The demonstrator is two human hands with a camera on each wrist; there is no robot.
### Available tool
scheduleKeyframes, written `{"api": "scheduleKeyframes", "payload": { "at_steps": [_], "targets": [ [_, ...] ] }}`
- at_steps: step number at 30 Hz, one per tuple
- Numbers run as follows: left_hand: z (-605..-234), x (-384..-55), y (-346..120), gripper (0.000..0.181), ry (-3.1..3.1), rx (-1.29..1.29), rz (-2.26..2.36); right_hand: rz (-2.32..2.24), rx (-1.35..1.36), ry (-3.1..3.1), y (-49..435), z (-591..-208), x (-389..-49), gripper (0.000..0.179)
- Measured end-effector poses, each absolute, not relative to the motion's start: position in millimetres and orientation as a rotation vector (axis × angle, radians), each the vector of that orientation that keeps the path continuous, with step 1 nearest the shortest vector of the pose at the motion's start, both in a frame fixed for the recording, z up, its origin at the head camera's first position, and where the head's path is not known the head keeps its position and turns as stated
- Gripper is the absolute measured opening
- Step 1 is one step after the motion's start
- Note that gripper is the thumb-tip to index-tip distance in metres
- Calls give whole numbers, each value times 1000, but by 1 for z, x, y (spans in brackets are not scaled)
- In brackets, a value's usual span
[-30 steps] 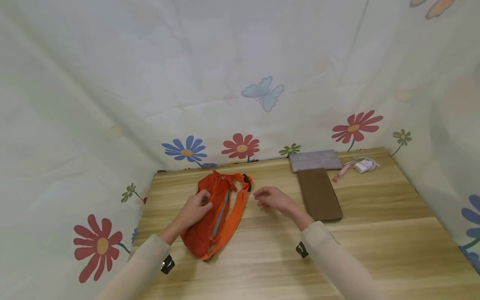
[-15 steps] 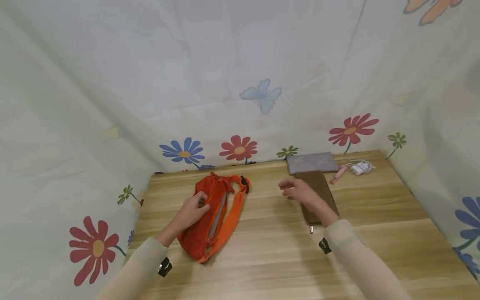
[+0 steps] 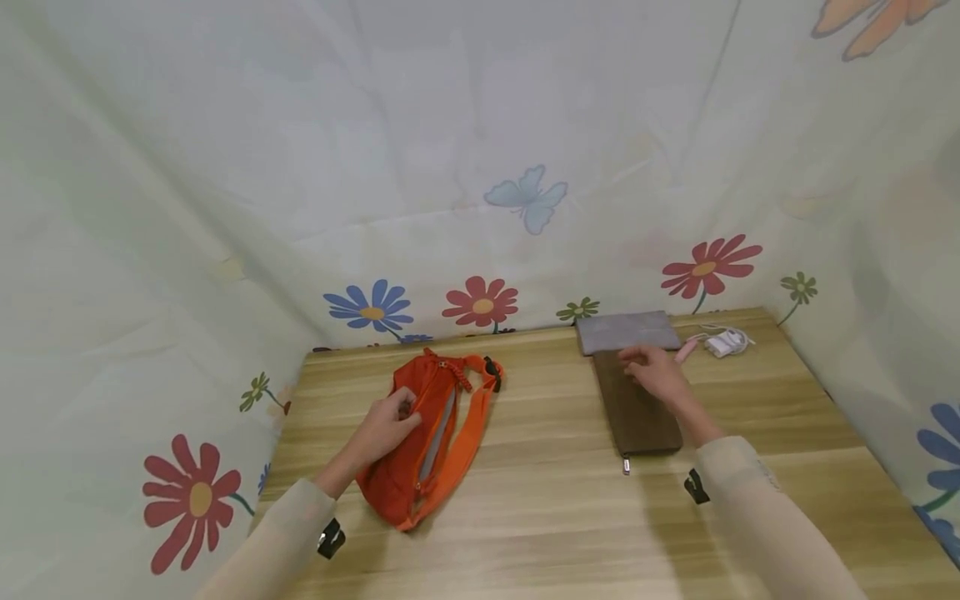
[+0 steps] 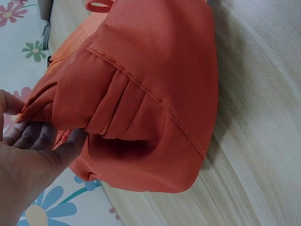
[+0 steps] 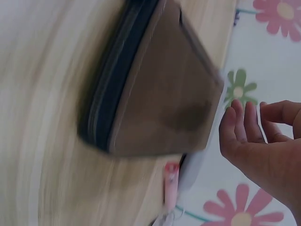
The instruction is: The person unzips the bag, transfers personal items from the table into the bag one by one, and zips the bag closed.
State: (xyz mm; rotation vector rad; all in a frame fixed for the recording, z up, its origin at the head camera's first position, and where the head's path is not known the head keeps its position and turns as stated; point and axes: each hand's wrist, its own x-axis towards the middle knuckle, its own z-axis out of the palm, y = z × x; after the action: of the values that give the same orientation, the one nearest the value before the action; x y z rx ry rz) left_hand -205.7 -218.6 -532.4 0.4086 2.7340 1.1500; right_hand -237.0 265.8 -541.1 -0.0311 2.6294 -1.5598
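Note:
An orange waist bag [image 3: 386, 492] lies on the left of the table, its zip partly parted and a grey lining showing. My left hand [image 3: 386, 429] pinches the bag's fabric between thumb and fingers; the left wrist view shows the folded cloth in the grip. On the right lies a brown zip wallet [image 3: 641, 421] with its metal zip pull toward me. Over the wallet's far part hovers my right hand [image 3: 656, 375], fingers loosely bent and holding nothing. In the right wrist view that hand [image 5: 263, 141] is apart from the wallet [image 5: 164, 94].
Behind the wallet lies a flat grey pouch [image 3: 626, 332]. A small pink tube-like item [image 3: 686, 350] and a white charger [image 3: 726, 342] with a coiled cable are to the right. A flower-printed cloth [image 3: 420, 208] hangs around the wooden table's back and sides.
My right hand has moved right, from beside the bag's strap to above the brown wallet. The left hand keeps its hold on the bag.

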Motion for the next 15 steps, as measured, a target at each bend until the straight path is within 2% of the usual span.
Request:
{"api": "scheduleKeyframes", "payload": {
  "at_steps": [10, 15],
  "targets": [
    [-534, -207, -220, 12, 2752, 422, 1131, -1622, 133, 2623, 316, -541, -247, 39],
    [-534, -207, -219, 11, 2761, 408, 1140, -1395, 271, 2781, 333, -545, -252, 43]
  ]
}}
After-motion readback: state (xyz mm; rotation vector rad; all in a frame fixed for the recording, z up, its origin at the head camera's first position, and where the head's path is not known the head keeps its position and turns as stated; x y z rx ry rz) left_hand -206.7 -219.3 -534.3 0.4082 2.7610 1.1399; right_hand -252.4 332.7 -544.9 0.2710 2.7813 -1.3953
